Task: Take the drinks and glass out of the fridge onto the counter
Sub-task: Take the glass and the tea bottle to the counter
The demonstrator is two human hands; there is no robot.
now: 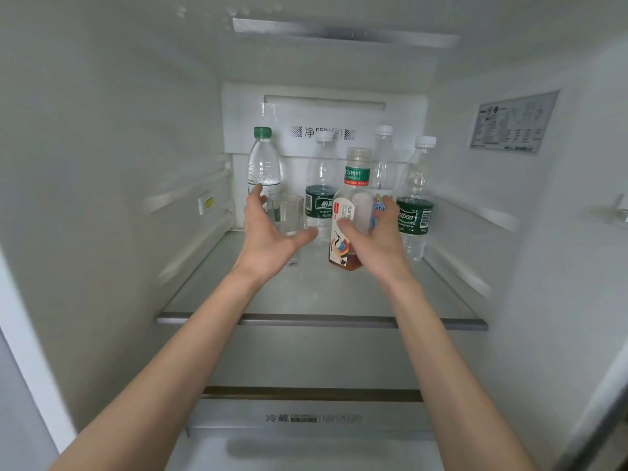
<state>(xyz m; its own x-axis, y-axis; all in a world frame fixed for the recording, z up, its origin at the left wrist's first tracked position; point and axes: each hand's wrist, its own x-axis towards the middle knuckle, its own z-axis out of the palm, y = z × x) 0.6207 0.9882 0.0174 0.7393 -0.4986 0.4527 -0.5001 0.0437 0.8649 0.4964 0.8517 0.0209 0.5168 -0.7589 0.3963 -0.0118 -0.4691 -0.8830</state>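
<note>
**Both hands in the fridge, nothing picked up yet**

Head view, the only one there is: a glass shelf (319,294) inside the fridge is seen from above and in front. The left hand (268,232) is spread open around a clear glass (287,215), thumb on one side and fingers on the other, but no real grip can be made out. The right hand (377,236) is also open, cupped round a tea bottle (351,212) with a picture label, thumb in front; whether the palm is already touching can't be told.

Behind these, four water bottles are lined up at the back: a green-capped bottle (263,161) on the left, then a white-capped bottle (321,185), another (384,158) half hidden behind the tea, and one (416,198) at the far right. The desk isn't in view, so nothing looks moved out yet.

What could go wrong, as a guess: the glass is probably cold and slick, so a loose grip could let it slip. With everything packed close, the back row could be knocked over when the tea bottle is pulled forward.
</note>
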